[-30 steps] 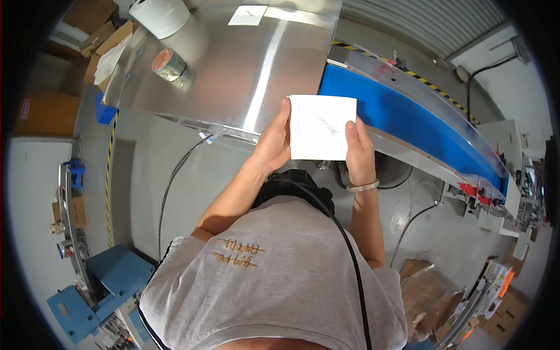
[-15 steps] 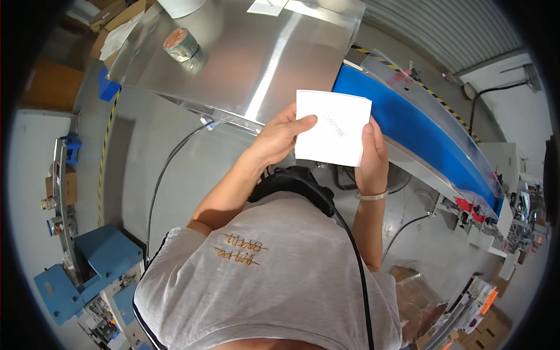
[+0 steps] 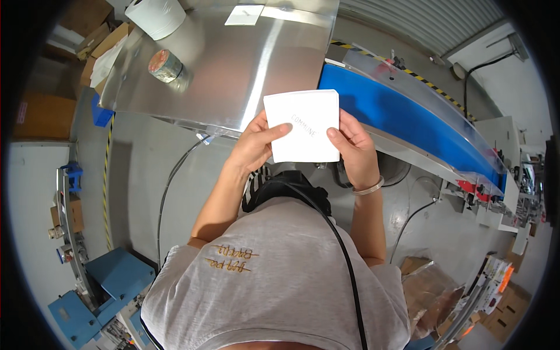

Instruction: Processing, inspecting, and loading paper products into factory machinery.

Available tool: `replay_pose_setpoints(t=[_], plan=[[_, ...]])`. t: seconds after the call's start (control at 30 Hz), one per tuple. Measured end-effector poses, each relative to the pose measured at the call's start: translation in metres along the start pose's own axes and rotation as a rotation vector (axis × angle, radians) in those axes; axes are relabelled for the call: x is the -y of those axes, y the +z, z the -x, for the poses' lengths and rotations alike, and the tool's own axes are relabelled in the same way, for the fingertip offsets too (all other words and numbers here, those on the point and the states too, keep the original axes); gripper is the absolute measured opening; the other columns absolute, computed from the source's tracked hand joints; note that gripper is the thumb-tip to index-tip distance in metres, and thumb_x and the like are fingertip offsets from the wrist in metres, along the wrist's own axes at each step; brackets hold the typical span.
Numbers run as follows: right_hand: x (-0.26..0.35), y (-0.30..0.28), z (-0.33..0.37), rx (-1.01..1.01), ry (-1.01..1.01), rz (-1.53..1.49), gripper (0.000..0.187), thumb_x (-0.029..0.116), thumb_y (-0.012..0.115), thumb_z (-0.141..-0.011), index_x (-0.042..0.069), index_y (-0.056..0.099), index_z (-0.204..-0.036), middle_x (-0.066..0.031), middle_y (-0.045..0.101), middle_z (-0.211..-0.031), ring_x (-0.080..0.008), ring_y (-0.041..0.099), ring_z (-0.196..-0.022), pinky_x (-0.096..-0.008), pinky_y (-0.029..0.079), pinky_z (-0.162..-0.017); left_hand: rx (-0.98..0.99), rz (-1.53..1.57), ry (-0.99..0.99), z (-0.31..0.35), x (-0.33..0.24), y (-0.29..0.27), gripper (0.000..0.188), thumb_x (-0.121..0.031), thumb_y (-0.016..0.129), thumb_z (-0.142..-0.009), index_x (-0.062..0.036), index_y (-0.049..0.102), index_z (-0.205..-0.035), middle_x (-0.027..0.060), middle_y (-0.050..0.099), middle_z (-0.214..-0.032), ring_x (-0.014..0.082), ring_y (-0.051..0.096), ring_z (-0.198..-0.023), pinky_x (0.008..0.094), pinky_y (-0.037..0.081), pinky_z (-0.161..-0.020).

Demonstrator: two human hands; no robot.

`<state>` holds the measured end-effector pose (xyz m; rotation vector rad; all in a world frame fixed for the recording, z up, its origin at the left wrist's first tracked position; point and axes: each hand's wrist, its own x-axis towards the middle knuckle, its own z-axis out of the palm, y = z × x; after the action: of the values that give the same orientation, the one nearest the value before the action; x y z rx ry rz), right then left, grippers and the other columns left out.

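Observation:
A white square stack of thin paper (image 3: 303, 149), with small dark print across its face, is held up in front of my body. My left hand (image 3: 255, 141) grips its left side, thumb lying on the front and the other fingers behind. On the opposite edge my right hand (image 3: 357, 149) holds it, the thumb tip pressing the front near the side. The fingers behind the stack are partly hidden. Beyond it, to the left, a bare metal table (image 3: 216, 87) spreads out, and a blue conveyor belt (image 3: 396, 119) runs away to the right.
On the table stand a roll of tape (image 3: 165, 66) and a large white roll (image 3: 155, 18), with a white card (image 3: 244, 15) lying flat. A blue bin (image 3: 101, 111) sits past the table's left corner. A black cable (image 3: 344, 251) hangs over my shirt.
The paper stack has shifted left in the picture, along with both hands; the table and belt have slid left too. My right thumb has come from the stack's side onto its front.

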<state>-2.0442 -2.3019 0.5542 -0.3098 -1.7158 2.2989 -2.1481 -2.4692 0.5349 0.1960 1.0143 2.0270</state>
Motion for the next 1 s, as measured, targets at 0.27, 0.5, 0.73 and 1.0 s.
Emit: replay_pose_setpoints(t=[0.27, 0.5, 0.73, 1.0], plan=[[0.011, 0.011, 0.015, -0.192, -0.216, 0.097, 0.039, 0.003, 0.068, -0.073, -0.001, 0.052, -0.109, -0.0172, 0.05, -0.12, -0.0211, 0.055, -0.101, -0.0295, 0.046, -0.083, 0.007, -0.138, 0.227, 0.008, 0.005, 0.0, 0.042, -0.003, 0.065, -0.078, -0.0033, 0.049, -0.117, 0.0081, 0.06, -0.108, 0.0177, 0.057, -0.099, 0.0314, 0.047, -0.084], [0.018, 0.015, 0.018, -0.237, -0.594, 0.637, 0.032, 0.004, 0.072, -0.068, 0.004, 0.058, -0.097, -0.0137, 0.054, -0.114, -0.0228, 0.056, -0.099, -0.0304, 0.046, -0.082, -0.018, -0.339, 0.386, 0.018, 0.006, 0.001, 0.036, -0.005, 0.066, -0.078, -0.0019, 0.052, -0.111, 0.0053, 0.061, -0.096, 0.0123, 0.056, -0.089, 0.0258, 0.045, -0.076], [0.012, 0.018, 0.02, -0.278, -0.431, 0.472, 0.029, 0.004, 0.071, -0.07, 0.002, 0.058, -0.097, -0.0123, 0.058, -0.108, -0.0198, 0.058, -0.095, -0.0282, 0.048, -0.077, -0.01, -0.357, 0.407, 0.023, 0.004, 0.001, 0.035, -0.004, 0.066, -0.078, -0.0015, 0.052, -0.11, 0.0054, 0.06, -0.097, 0.0119, 0.056, -0.089, 0.0259, 0.045, -0.077], [0.006, 0.014, 0.015, -0.249, -0.316, 0.474, 0.021, 0.005, 0.068, -0.075, -0.001, 0.057, -0.092, -0.012, 0.059, -0.106, -0.0131, 0.057, -0.085, -0.0245, 0.048, -0.072, -0.025, -0.137, 0.258, 0.022, 0.005, 0.013, 0.042, -0.003, 0.063, -0.079, -0.0013, 0.048, -0.118, 0.0097, 0.058, -0.111, 0.0176, 0.057, -0.1, 0.0316, 0.046, -0.085]])
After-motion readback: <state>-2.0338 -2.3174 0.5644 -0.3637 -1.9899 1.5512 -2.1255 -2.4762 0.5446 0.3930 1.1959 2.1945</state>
